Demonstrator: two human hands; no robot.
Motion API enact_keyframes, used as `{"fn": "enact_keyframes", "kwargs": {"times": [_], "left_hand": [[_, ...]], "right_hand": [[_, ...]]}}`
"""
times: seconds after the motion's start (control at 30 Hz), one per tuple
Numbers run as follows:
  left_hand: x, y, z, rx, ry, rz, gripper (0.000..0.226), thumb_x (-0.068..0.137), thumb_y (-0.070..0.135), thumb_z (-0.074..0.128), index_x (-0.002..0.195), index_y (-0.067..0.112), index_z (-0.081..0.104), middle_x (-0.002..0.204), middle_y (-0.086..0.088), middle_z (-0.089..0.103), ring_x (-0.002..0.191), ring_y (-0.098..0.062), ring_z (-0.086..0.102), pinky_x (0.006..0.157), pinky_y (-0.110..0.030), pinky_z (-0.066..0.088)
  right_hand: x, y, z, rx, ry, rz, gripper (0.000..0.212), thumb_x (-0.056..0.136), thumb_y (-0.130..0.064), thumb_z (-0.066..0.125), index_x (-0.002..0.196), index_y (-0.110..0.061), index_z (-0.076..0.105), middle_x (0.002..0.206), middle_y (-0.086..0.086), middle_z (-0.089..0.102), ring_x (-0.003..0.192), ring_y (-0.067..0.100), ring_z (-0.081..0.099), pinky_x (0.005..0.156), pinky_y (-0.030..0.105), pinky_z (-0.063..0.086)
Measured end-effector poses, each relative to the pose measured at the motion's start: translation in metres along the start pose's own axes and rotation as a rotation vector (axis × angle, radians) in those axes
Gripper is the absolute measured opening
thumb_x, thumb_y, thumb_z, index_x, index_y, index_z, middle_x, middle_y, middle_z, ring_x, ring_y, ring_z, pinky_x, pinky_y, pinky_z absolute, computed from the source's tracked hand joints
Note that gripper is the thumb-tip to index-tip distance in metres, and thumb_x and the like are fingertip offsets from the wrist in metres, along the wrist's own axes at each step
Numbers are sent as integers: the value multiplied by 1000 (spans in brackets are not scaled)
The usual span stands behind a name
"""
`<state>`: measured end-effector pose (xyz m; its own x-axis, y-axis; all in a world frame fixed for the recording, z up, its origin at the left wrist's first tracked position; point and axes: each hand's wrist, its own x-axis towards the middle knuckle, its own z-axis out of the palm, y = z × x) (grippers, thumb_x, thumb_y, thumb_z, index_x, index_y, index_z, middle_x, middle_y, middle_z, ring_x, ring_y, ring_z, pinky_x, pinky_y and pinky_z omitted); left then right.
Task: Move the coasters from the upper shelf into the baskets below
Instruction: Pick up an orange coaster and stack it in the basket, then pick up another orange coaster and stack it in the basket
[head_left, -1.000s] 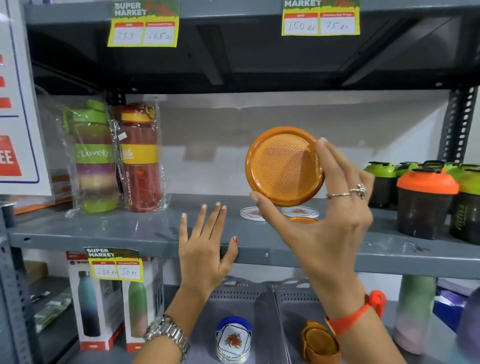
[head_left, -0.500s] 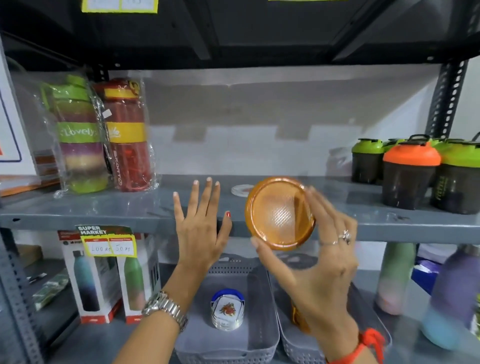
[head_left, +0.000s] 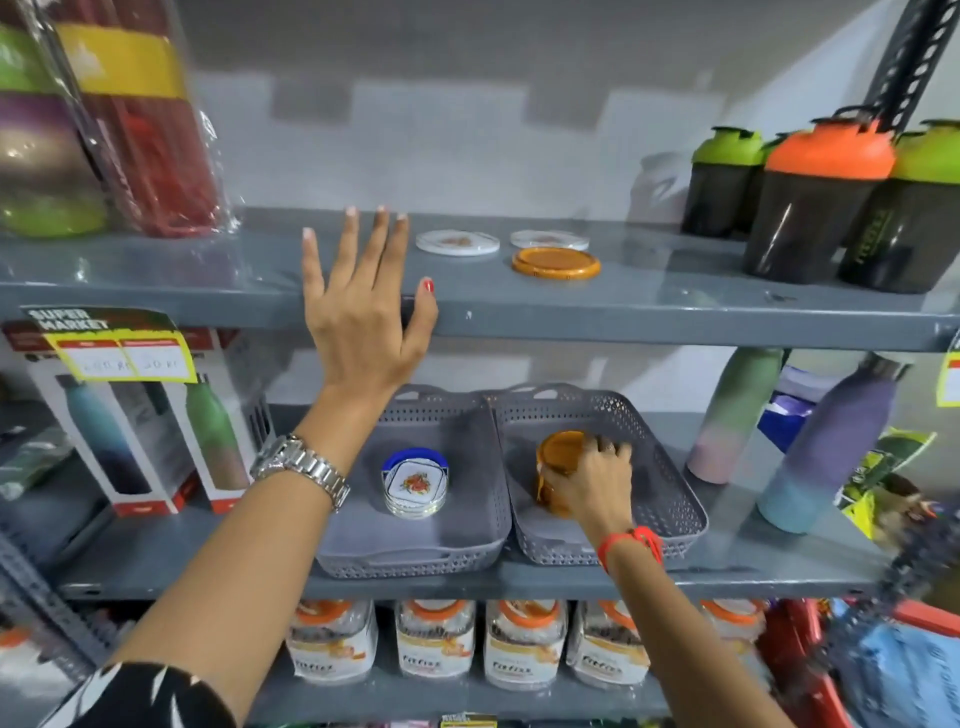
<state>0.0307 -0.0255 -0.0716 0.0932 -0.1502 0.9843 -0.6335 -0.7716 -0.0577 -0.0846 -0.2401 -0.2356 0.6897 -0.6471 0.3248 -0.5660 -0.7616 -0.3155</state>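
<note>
Lowered from shelf height, orange coaster (head_left: 560, 451) upright on edge, right basket (head_left: 670, 493)

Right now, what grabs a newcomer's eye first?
The right hand setting an orange coaster onto the orange stack in the right basket. Next, the left hand spread open against the upper shelf edge. On that shelf, three coasters remain: two white, one orange.

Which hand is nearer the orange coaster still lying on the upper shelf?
Left. The left hand rests at the shelf edge, left of the orange coaster. The right hand is below, in the right basket.
</note>
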Motion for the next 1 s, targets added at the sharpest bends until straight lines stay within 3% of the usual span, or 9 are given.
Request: {"fn": "enact_keyframes", "kwargs": {"times": [0.13,0.4,0.6,0.67,0.73,0.83,0.93,1.0], "left_hand": [[-4,0,2,-9,5,2,53,100,37,33,139,6,50,141,-7,52,137,-29,39,117,-48,10],[-8,0,5,-2,44,2,57,100,41,27,138,7,51,140,-6,53,136,-28,41,117,-47,13],[-9,0,7,5,55,-5,61,101,45,20,137,7,52,139,-6,54,135,-28,43,117,-46,13],[-11,0,7,3,49,-8,61,101,45,21,137,8,52,139,-6,54,135,-27,43,117,-45,13],[-13,0,6,1,43,-12,61,101,45,21,137,8,52,139,-6,54,135,-27,43,118,-44,12],[-14,1,5,-9,36,-13,59,101,44,24,138,7,52,139,-7,54,135,-27,43,118,-44,12],[-13,2,5,-13,34,-17,56,98,40,31,137,7,52,138,-8,55,133,-28,45,118,-45,14],[-13,3,4,-19,25,-22,54,97,38,34,137,7,53,138,-8,55,133,-28,45,118,-44,14]], "right_hand": [[14,17,22,-22,-168,131,57,80,-49,63,112,-1,62,116,19,64,118,39,42,100,45,38],[24,17,42,3,-296,195,64,85,-49,61,127,-3,50,131,21,55,127,39,37,105,47,38],[23,18,56,-135,-423,187,58,90,-56,47,125,-11,57,146,11,42,139,32,25,115,62,11],[19,16,55,-119,-384,190,58,90,-57,43,124,-13,58,146,13,41,138,32,26,114,64,11],[12,10,45,-44,-218,155,52,91,-48,44,125,-10,54,139,15,48,130,35,35,110,57,24],[-8,-12,11,62,199,54,43,88,-39,50,116,-8,59,118,14,64,110,36,48,93,47,36],[-28,-45,-51,288,780,-1,30,83,-38,51,95,-16,68,89,3,70,91,28,52,85,41,36],[-36,-65,-102,450,1030,-73,21,84,-36,54,88,-20,68,82,-4,67,84,22,48,79,37,32]]}}
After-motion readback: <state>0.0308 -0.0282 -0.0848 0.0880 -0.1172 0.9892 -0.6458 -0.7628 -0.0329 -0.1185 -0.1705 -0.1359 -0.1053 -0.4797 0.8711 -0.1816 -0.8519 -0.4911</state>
